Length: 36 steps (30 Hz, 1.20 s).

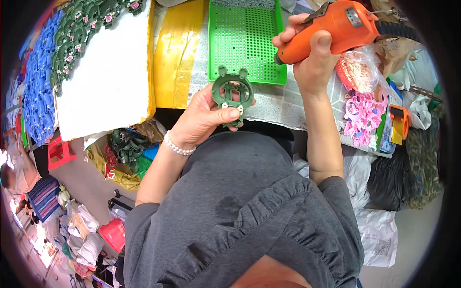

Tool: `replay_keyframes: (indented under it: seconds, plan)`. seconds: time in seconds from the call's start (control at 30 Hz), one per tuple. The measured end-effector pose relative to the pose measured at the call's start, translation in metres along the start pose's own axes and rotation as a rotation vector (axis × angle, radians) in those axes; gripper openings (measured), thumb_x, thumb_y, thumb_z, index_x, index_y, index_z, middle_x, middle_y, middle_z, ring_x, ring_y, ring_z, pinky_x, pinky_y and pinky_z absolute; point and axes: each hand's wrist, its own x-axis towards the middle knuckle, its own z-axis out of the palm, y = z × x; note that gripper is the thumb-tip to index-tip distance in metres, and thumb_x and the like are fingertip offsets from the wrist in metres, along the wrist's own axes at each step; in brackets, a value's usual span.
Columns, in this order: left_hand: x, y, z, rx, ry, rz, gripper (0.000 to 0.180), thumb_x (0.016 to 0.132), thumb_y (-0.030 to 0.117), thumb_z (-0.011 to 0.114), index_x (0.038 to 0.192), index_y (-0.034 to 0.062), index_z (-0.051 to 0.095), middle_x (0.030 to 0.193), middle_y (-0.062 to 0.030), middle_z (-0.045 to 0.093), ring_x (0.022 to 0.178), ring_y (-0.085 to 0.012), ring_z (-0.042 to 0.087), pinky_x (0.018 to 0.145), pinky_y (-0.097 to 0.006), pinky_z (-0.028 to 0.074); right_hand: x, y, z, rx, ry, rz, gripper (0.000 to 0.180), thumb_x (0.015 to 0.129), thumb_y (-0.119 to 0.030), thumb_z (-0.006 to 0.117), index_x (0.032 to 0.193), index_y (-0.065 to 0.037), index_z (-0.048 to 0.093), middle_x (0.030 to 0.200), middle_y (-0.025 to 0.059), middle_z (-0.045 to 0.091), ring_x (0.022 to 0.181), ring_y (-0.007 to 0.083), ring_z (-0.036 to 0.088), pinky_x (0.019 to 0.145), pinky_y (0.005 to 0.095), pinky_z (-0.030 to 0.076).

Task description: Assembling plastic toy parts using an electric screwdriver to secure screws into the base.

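Between the thumb and fingers of my left hand (204, 113) is a dark green plastic part (246, 98). It has a round ring-shaped frame with small knobs on top, and two pale small pieces sit near my thumb. My right hand (314, 60) is wrapped round an orange electric screwdriver (343, 29), higher up and to the right. Its dark tip points down and left, apart from the green part. A black ribbed cord (396, 30) runs from its back end. Just beyond my left hand lies a bright green perforated tray (281, 72) with small grey pieces at its far end.
Many dark green parts (72, 41) line a white board (108, 62) at the left, beside a heap of blue pieces (38, 86). Pink parts (362, 115) and a red basket (343, 74) stand at the right. A yellow bag (125, 180) with green parts hangs below the table's edge.
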Motion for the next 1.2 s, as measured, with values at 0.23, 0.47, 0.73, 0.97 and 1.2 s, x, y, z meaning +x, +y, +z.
replay_keyframes:
  seconds: [0.23, 0.47, 0.73, 0.97, 1.2]
  plan:
    - [0.002, -0.014, 0.002, -0.043, -0.019, -0.072, 0.038, 0.079, 0.010, 0.068, 0.112, 0.0052, 0.049, 0.106, -0.0170, 0.060, 0.069, -0.0147, 0.061, 0.056, -0.023, 0.051, 0.007, 0.021, -0.003, 0.133, -0.001, -0.025, 0.072, 0.077, -0.067, 0.051, 0.095, 0.002, 0.052, 0.067, 0.0070, 0.052, 0.056, 0.0186, 0.052, 0.054, 0.0309, 0.045]
    - [0.006, -0.021, 0.000, 0.062, 0.034, -0.094, 0.039, 0.079, 0.005, 0.066, 0.114, 0.0040, 0.048, 0.104, -0.0146, 0.061, 0.068, -0.0133, 0.061, 0.055, -0.021, 0.050, 0.006, 0.027, -0.003, 0.162, 0.014, 0.004, 0.073, 0.074, -0.070, 0.052, 0.093, 0.001, 0.051, 0.066, 0.0064, 0.052, 0.055, 0.0189, 0.051, 0.054, 0.0321, 0.044]
    - [0.008, -0.024, 0.002, 0.063, 0.056, -0.060, 0.043, 0.078, 0.003, 0.066, 0.116, 0.0033, 0.047, 0.102, -0.0111, 0.062, 0.068, -0.0106, 0.061, 0.054, -0.021, 0.051, 0.004, 0.029, -0.002, 0.152, 0.013, 0.014, 0.074, 0.072, -0.071, 0.053, 0.094, 0.000, 0.051, 0.065, 0.0059, 0.052, 0.055, 0.0190, 0.051, 0.053, 0.0315, 0.043]
    - [0.008, -0.026, 0.002, 0.090, 0.046, -0.047, 0.044, 0.077, 0.001, 0.065, 0.116, 0.0040, 0.047, 0.101, -0.0101, 0.062, 0.069, -0.0105, 0.061, 0.055, -0.021, 0.051, 0.005, 0.021, -0.011, 0.197, 0.022, 0.042, 0.084, 0.067, -0.081, 0.045, 0.095, -0.002, 0.053, 0.068, 0.0053, 0.051, 0.060, 0.0198, 0.050, 0.060, 0.0337, 0.043]
    - [0.003, -0.013, 0.017, 0.120, 0.130, -0.012, 0.032, 0.076, 0.001, 0.066, 0.103, 0.0036, 0.049, 0.084, -0.0041, 0.060, 0.066, -0.0114, 0.061, 0.053, -0.021, 0.050, -0.002, -0.032, -0.019, 0.511, -0.306, -0.109, 0.099, 0.057, -0.089, 0.042, 0.107, -0.004, 0.053, 0.078, 0.0040, 0.052, 0.067, 0.0183, 0.049, 0.067, 0.0373, 0.040]
